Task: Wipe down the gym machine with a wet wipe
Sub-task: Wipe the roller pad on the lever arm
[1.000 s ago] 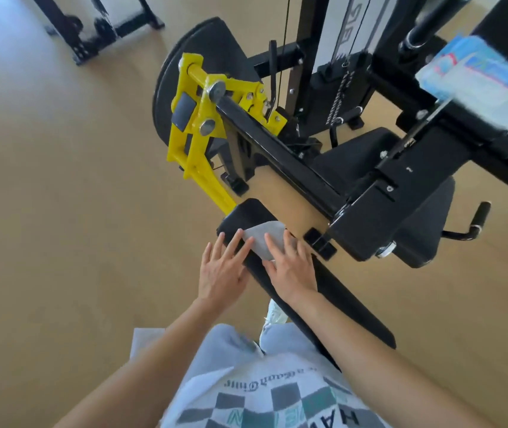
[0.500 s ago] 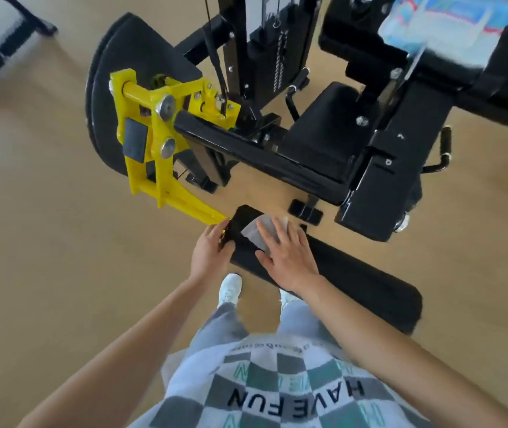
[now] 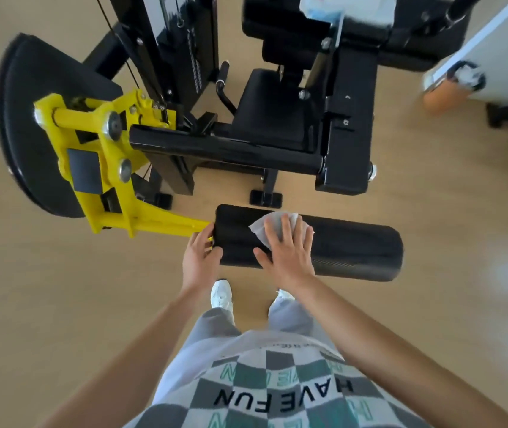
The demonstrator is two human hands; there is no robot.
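The gym machine has a black frame, a yellow lever arm and a black padded roller lying across the middle of the view. A white wet wipe lies on top of the roller near its left half. My right hand presses flat on the wipe, fingers spread. My left hand grips the roller's left end, where it meets the yellow arm. Most of the wipe is hidden under my right hand.
A black seat pad and weight stack stand behind the roller. A pack of wipes rests on the upper pad. A round black plate is at left. A white panel is at right. Wooden floor surrounds the machine.
My right hand has slid the wipe to the right along the roller. My left hand moved off the top to grip the roller's left end. The view swung, so the roller now lies horizontal.
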